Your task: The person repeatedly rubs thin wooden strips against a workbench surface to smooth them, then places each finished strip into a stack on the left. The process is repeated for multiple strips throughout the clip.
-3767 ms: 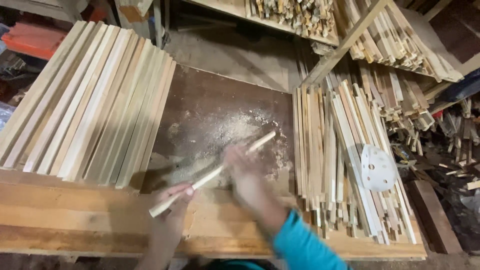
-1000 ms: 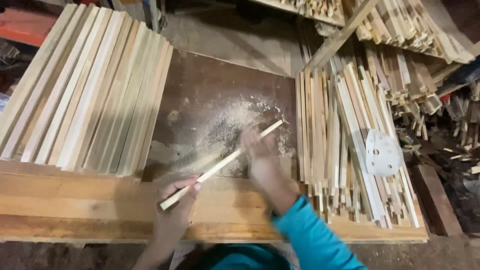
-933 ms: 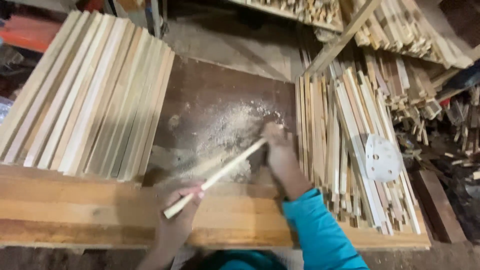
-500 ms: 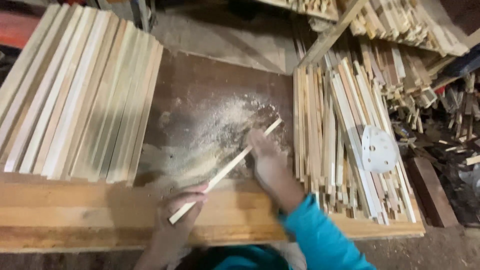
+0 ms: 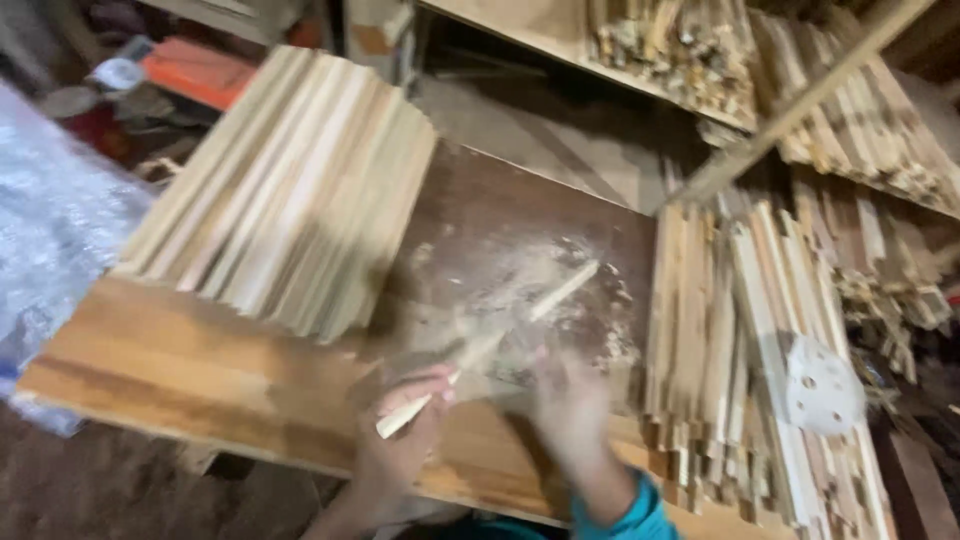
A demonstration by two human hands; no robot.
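the left hand is clamped on the near end of a thin stick, close to the tabletop's near edge, and that grip keeps the stick lying flat and slanted, its far end pointing up toward the right across the dark middle panel. pinned like that, the stick has its long side lying bare and open to the other hand. the right hand is a blur just to the right of the stick, low over it; whether the fingers are apart or closed around something i cannot tell, and i cannot tell if it touches the wood at this instant. a teal sleeve shows at the wrist.

pale sawdust lies spread under and around the stick's far half, in the one bare patch of the tabletop. on the left side a fan of long slats lies side by side, reaching to the far left corner. on the right edge a rougher stack of sticks is heaped lengthwise, with a white round disc with holes resting on top, near the right hand.
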